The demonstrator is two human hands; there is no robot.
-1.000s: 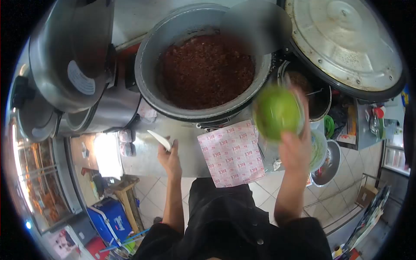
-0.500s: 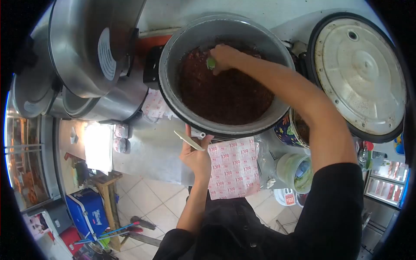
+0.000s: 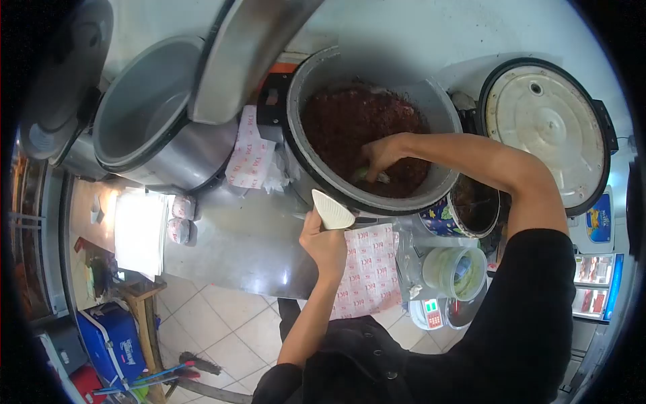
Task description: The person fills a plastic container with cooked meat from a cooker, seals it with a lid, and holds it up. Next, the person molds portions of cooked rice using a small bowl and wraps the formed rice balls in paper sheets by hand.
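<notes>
A large grey pot [image 3: 309,155] holds a dark reddish-brown mass. My right hand [image 3: 383,156] is down inside it, fingers wrapped round a green object [image 3: 361,175], mostly hidden, pressed to the mass. Just outside the pot's near rim, my left hand [image 3: 323,239] grips a cream-coloured ridged spatula [image 3: 331,210], its wide end up. Printed paper sheets [image 3: 367,269] lie below the pot, right of my left wrist.
A second open pot [image 3: 145,108] stands at the left, with crumpled printed paper [image 3: 250,158] between the pots. On the right are a round metal lid [image 3: 548,128], a patterned container [image 3: 441,217], a greenish tub [image 3: 444,269] and a scale [image 3: 428,313].
My right hand has brought the green object from above the sheets into the pot, then from its far left toward its near side. My left hand has moved up beside the rim with the spatula.
</notes>
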